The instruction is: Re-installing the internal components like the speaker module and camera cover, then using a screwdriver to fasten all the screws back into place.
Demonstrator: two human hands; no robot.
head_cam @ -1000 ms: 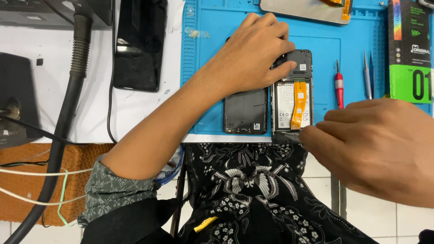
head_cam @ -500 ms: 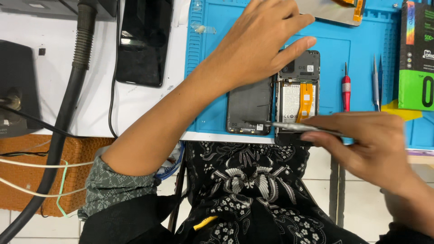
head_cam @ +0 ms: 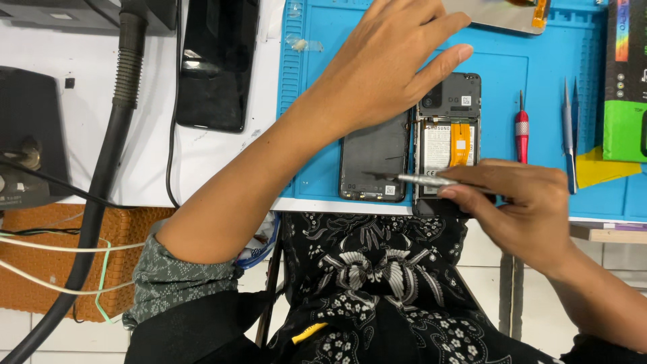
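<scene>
A person's left hand (head_cam: 384,64) lies flat, fingers spread, on an opened phone (head_cam: 448,135) w/ its back off, on a blue work mat (head_cam: 519,54) near the bench edge. The right hand (head_cam: 522,202) is pinched shut on a slim metal tool (head_cam: 418,179), its tip reaching over the detached dark back cover (head_cam: 374,162) just left of the phone. A red-handled screwdriver (head_cam: 521,131) and tweezers (head_cam: 569,128) lie to the right on the mat; a black handset (head_cam: 216,61) sits off the mat, beside a thick black hose (head_cam: 101,175).
</scene>
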